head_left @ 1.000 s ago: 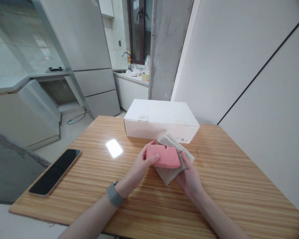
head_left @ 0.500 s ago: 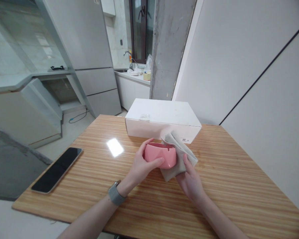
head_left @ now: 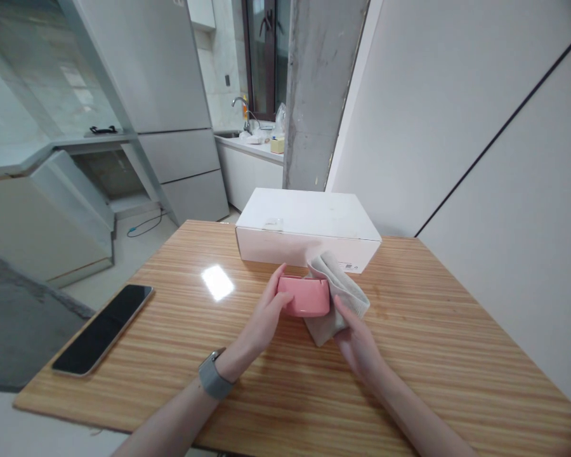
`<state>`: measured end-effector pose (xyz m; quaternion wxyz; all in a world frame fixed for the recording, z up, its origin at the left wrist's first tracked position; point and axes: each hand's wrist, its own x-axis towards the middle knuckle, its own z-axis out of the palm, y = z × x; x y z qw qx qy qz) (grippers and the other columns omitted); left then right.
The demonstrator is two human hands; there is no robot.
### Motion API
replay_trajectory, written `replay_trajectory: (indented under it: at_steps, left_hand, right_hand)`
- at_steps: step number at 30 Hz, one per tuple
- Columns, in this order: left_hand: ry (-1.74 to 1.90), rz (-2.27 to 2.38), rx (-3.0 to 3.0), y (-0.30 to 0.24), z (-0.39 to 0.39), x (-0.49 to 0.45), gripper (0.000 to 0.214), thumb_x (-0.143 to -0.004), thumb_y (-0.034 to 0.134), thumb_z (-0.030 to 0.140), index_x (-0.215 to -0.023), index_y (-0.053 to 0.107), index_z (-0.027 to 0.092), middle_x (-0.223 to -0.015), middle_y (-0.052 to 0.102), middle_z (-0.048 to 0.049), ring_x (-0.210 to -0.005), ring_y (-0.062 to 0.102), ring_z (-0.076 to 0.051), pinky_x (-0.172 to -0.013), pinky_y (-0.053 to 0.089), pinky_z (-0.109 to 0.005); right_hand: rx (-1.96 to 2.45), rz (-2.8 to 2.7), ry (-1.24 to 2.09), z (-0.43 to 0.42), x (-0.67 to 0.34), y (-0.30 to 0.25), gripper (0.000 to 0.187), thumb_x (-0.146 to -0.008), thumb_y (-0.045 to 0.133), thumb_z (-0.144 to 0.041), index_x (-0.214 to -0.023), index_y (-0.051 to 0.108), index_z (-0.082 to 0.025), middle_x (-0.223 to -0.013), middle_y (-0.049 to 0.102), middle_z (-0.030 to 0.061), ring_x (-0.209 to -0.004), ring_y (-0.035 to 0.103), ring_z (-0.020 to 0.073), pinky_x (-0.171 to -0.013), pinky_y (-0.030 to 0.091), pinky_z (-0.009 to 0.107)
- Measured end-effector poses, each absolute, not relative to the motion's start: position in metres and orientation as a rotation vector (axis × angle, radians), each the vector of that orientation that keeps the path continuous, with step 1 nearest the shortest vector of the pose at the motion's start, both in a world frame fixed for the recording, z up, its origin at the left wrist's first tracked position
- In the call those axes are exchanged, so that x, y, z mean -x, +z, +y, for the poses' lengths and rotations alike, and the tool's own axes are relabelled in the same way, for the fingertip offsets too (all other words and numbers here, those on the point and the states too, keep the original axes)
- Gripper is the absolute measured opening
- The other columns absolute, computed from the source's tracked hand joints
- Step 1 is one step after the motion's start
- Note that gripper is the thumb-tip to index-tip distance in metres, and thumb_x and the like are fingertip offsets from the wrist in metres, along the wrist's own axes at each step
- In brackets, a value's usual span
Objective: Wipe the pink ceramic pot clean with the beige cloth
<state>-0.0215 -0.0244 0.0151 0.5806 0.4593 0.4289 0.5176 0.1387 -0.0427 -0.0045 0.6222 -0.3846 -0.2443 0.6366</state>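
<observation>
From the head, we hold a pink container (head_left: 307, 298) in our left hand (head_left: 265, 311) and a grey cloth (head_left: 339, 289) in our right hand (head_left: 360, 339).
Our left fingers clasp the container at its left end, thumb across the near side and forefinger over the top edge; it sits just to the right of that thumb, between our two hands. Our right fingers pinch the folded cloth, thumb in front, and the cloth lies against the container's right end, ahead of those fingertips. Beyond the fingers a white box (head_left: 309, 216) stands on the wooden table (head_left: 442, 343); we cannot tell whether the cloth touches it. Well to the left of our left fingers lies a phone (head_left: 103, 330), and behind them a watch (head_left: 214, 377) circles our wrist.
</observation>
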Motion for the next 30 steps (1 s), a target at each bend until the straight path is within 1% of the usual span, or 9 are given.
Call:
replay_trajectory:
  at_steps: [3, 8, 10, 13, 15, 19, 23, 26, 30]
  left_hand:
    - [1.231, 1.042, -1.080, 0.017, -0.027, 0.021, 0.074, -0.073, 0.071, 0.034, -0.140, 0.045, 0.017, -0.141, 0.052, -0.0139, -0.129, 0.048, -0.029, -0.108, 0.036, -0.040]
    - [1.255, 1.063, -1.087, 0.014, -0.027, 0.021, 0.082, -0.058, 0.085, 0.035, -0.132, 0.054, 0.017, -0.136, 0.054, -0.0162, -0.124, 0.051, -0.033, -0.104, 0.039, -0.042]
    - [1.273, 1.005, -1.057, 0.011, -0.025, 0.020, 0.081, -0.062, 0.082, 0.039, -0.134, 0.052, 0.017, -0.137, 0.053, -0.0156, -0.125, 0.051, -0.032, -0.106, 0.038, -0.041]
    - [1.242, 0.849, -0.886, 0.007, -0.022, 0.018, 0.077, -0.077, 0.067, 0.048, -0.143, 0.042, 0.017, -0.134, 0.056, -0.0146, -0.124, 0.053, -0.029, -0.106, 0.038, -0.039]
    - [1.197, 0.774, -0.800, 0.005, -0.022, 0.018, 0.073, -0.080, 0.065, 0.045, -0.144, 0.041, 0.018, -0.133, 0.057, -0.0129, -0.124, 0.053, -0.027, -0.105, 0.038, -0.037]
    - [1.151, 0.712, -0.829, 0.009, -0.026, 0.017, 0.069, -0.076, 0.074, 0.033, -0.139, 0.049, 0.023, -0.130, 0.061, -0.0090, -0.121, 0.054, -0.025, -0.101, 0.040, -0.033]
    - [1.121, 0.652, -0.798, 0.011, -0.030, 0.017, 0.076, -0.072, 0.078, 0.037, -0.140, 0.047, 0.026, -0.126, 0.062, -0.0089, -0.114, 0.058, -0.024, -0.095, 0.044, -0.033]
    - [1.122, 0.669, -0.779, 0.011, -0.030, 0.017, 0.084, -0.066, 0.082, 0.041, -0.141, 0.046, 0.024, -0.125, 0.062, -0.0112, -0.110, 0.060, -0.024, -0.090, 0.046, -0.032]
    - [1.190, 0.778, -0.818, 0.008, -0.027, 0.017, 0.082, -0.065, 0.083, 0.040, -0.138, 0.048, 0.021, -0.120, 0.065, -0.0114, -0.104, 0.062, -0.024, -0.086, 0.048, -0.031]
  right_hand:
    - [0.919, -0.559, 1.435, -0.042, -0.140, -0.004, 0.049, -0.067, 0.083, -0.039, -0.114, 0.070, -0.029, -0.123, 0.070, -0.0005, -0.133, 0.049, 0.0294, -0.115, 0.033, 0.047]
    - [0.930, -0.444, 1.529, -0.044, -0.136, 0.001, 0.041, -0.076, 0.071, -0.052, -0.108, 0.073, -0.027, -0.117, 0.073, 0.0024, -0.128, 0.054, 0.0323, -0.107, 0.044, 0.049]
    - [0.900, -0.459, 1.559, -0.045, -0.134, 0.004, 0.044, -0.076, 0.069, -0.055, -0.109, 0.072, -0.026, -0.116, 0.074, 0.0036, -0.126, 0.056, 0.0330, -0.104, 0.046, 0.050]
    - [0.825, -0.507, 1.587, -0.045, -0.134, 0.006, 0.047, -0.078, 0.066, -0.056, -0.114, 0.070, -0.026, -0.120, 0.072, 0.0040, -0.128, 0.054, 0.0316, -0.105, 0.045, 0.048]
    - [0.797, -0.511, 1.599, -0.044, -0.137, 0.007, 0.046, -0.080, 0.064, -0.055, -0.114, 0.070, -0.026, -0.122, 0.071, 0.0038, -0.129, 0.053, 0.0306, -0.106, 0.044, 0.047]
    - [0.780, -0.533, 1.593, -0.040, -0.142, 0.007, 0.042, -0.082, 0.062, -0.055, -0.109, 0.072, -0.024, -0.116, 0.074, 0.0048, -0.128, 0.054, 0.0306, -0.106, 0.043, 0.046]
    - [0.754, -0.550, 1.632, -0.041, -0.140, 0.011, 0.046, -0.083, 0.060, -0.056, -0.114, 0.070, -0.023, -0.120, 0.072, 0.0056, -0.128, 0.054, 0.0303, -0.107, 0.043, 0.046]
    - [0.758, -0.565, 1.630, -0.043, -0.138, 0.016, 0.048, -0.081, 0.062, -0.056, -0.115, 0.070, -0.024, -0.123, 0.070, 0.0051, -0.130, 0.052, 0.0305, -0.107, 0.042, 0.047]
    - [0.779, -0.588, 1.604, -0.046, -0.138, 0.018, 0.054, -0.076, 0.068, -0.057, -0.119, 0.068, -0.024, -0.125, 0.069, 0.0041, -0.131, 0.051, 0.0311, -0.108, 0.042, 0.047]
